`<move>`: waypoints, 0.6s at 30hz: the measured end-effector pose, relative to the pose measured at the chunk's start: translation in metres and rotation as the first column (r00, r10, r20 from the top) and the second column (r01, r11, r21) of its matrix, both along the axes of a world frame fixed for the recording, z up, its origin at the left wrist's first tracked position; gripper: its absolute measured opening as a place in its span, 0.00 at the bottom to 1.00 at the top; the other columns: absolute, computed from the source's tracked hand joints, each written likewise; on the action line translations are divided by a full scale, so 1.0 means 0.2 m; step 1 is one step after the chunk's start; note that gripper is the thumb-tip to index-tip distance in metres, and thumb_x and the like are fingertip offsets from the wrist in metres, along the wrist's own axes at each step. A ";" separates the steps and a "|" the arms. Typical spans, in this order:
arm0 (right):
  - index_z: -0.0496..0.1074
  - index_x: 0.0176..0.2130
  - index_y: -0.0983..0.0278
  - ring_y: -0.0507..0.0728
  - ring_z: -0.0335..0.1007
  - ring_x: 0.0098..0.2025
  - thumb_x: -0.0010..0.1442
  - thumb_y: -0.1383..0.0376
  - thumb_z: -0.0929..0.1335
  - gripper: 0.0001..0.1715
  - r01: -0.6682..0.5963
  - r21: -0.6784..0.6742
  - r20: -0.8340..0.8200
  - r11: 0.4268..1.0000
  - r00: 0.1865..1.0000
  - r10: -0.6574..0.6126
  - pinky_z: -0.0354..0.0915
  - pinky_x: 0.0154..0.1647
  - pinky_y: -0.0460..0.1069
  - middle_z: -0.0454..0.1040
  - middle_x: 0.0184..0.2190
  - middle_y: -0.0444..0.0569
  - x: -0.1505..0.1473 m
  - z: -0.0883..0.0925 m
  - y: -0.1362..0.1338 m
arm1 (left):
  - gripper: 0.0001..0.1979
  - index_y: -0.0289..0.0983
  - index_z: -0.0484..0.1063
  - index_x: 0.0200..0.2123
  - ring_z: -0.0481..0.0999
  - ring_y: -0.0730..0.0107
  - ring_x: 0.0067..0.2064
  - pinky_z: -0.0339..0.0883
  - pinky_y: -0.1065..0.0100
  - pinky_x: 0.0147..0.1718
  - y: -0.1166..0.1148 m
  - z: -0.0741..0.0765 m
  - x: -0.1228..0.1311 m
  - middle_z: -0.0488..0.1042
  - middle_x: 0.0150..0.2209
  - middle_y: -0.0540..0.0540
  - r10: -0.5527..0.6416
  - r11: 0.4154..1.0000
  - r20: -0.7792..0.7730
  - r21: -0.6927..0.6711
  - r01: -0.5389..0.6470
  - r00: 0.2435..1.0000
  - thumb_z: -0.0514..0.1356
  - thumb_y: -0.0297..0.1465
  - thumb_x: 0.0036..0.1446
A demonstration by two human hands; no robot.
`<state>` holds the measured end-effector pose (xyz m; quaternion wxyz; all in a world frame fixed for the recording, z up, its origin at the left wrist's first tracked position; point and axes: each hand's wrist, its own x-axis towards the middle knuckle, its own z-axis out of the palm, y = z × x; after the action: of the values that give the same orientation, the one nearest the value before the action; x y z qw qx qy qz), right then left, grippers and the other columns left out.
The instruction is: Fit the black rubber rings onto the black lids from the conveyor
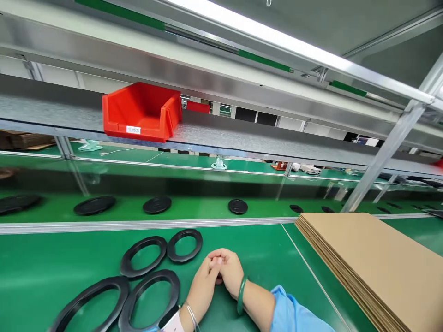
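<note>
Over the green worktop point(263, 244), my left hand point(204, 281) and my right hand point(231, 269) are clasped together, fingers folded against each other. No object shows between them, and the undersides of the fingers are hidden. My left wrist wears thin silver bangles and a watch; a green bangle circles my right wrist. Several black rings lie flat to the left of my hands. Closest to my fingers is the small upper ring point(184, 246); another ring point(150, 299) lies by my left wrist, which partly covers its edge.
A stack of brown cardboard sheets point(374, 258) lies on the right. Beyond the worktop's metal edge, black discs such as this disc point(237, 206) are spread along a green conveyor belt point(197, 210). A red bin point(141, 113) stands on the grey shelf point(242, 133) above.
</note>
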<state>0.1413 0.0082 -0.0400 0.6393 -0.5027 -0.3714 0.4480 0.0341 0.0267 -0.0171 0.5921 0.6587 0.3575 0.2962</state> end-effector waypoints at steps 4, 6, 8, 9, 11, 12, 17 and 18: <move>0.75 0.36 0.63 0.51 0.59 0.18 0.42 0.48 0.79 0.28 -0.093 -0.053 -0.105 0.994 0.991 0.087 0.56 0.15 0.44 0.69 0.21 0.43 -0.03 0.02 -0.06 | 0.32 0.36 0.70 0.39 0.77 0.58 0.36 0.72 0.61 0.35 -0.02 -0.02 -0.01 0.77 0.35 0.41 0.029 1.000 -0.025 0.005 -0.028 0.999 0.49 0.60 0.55; 0.74 0.37 0.64 0.48 0.55 0.16 0.43 0.47 0.80 0.30 -0.130 -0.073 -0.161 0.989 0.980 0.117 0.55 0.14 0.43 0.68 0.20 0.42 -0.02 0.04 -0.08 | 0.31 0.36 0.70 0.38 0.75 0.60 0.33 0.70 0.62 0.32 -0.03 -0.03 0.00 0.75 0.33 0.43 0.026 1.000 -0.031 0.010 -0.026 0.999 0.49 0.59 0.56; 0.73 0.37 0.65 0.48 0.53 0.15 0.45 0.43 0.78 0.32 -0.146 -0.090 -0.213 0.985 0.969 0.125 0.54 0.13 0.42 0.66 0.18 0.41 -0.01 0.06 -0.10 | 0.30 0.36 0.70 0.37 0.74 0.63 0.32 0.69 0.64 0.31 -0.03 -0.03 0.00 0.74 0.31 0.45 0.008 1.000 -0.035 0.012 -0.008 0.999 0.48 0.58 0.58; 0.73 0.38 0.65 0.48 0.52 0.14 0.47 0.41 0.77 0.33 -0.148 -0.096 -0.230 0.984 0.965 0.123 0.53 0.12 0.42 0.64 0.16 0.40 -0.01 0.08 -0.10 | 0.28 0.37 0.70 0.36 0.73 0.64 0.31 0.68 0.65 0.31 -0.04 -0.03 0.00 0.74 0.31 0.46 -0.008 1.000 -0.037 0.013 0.008 0.999 0.49 0.57 0.59; 0.72 0.38 0.65 0.48 0.50 0.13 0.50 0.38 0.74 0.35 -0.155 -0.099 -0.232 0.983 0.964 0.129 0.53 0.10 0.42 0.61 0.14 0.38 0.00 0.10 -0.10 | 0.25 0.37 0.69 0.35 0.72 0.65 0.31 0.67 0.65 0.31 -0.04 -0.03 0.00 0.73 0.30 0.47 -0.044 0.999 -0.044 0.018 0.044 0.998 0.50 0.54 0.61; 0.72 0.38 0.66 0.48 0.49 0.13 0.50 0.38 0.74 0.35 -0.163 -0.098 -0.225 0.982 0.965 0.138 0.53 0.10 0.42 0.61 0.14 0.37 0.00 0.11 -0.10 | 0.24 0.37 0.69 0.35 0.72 0.66 0.31 0.67 0.65 0.31 -0.04 -0.02 -0.01 0.72 0.30 0.48 -0.057 0.998 -0.049 0.022 0.058 0.997 0.50 0.53 0.61; 0.73 0.36 0.67 0.46 0.50 0.12 0.49 0.43 0.76 0.32 -0.226 -0.087 -0.218 0.970 0.955 0.203 0.52 0.10 0.41 0.63 0.14 0.38 0.03 0.15 -0.10 | 0.21 0.38 0.67 0.32 0.72 0.66 0.32 0.67 0.65 0.34 -0.05 0.02 -0.03 0.73 0.30 0.47 -0.095 0.994 -0.081 0.045 0.099 0.992 0.51 0.49 0.62; 0.73 0.37 0.67 0.46 0.50 0.12 0.49 0.44 0.76 0.31 -0.240 -0.085 -0.223 0.967 0.950 0.217 0.51 0.10 0.41 0.64 0.15 0.38 0.04 0.15 -0.10 | 0.21 0.38 0.67 0.31 0.73 0.66 0.32 0.68 0.65 0.35 -0.05 0.03 -0.03 0.73 0.30 0.47 -0.101 0.993 -0.086 0.047 0.106 0.991 0.51 0.49 0.62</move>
<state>0.1486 -0.0126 -0.0096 0.5898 -0.4406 -0.3314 0.5901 0.0274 0.0169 -0.0114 0.5739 0.7033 0.3396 0.2464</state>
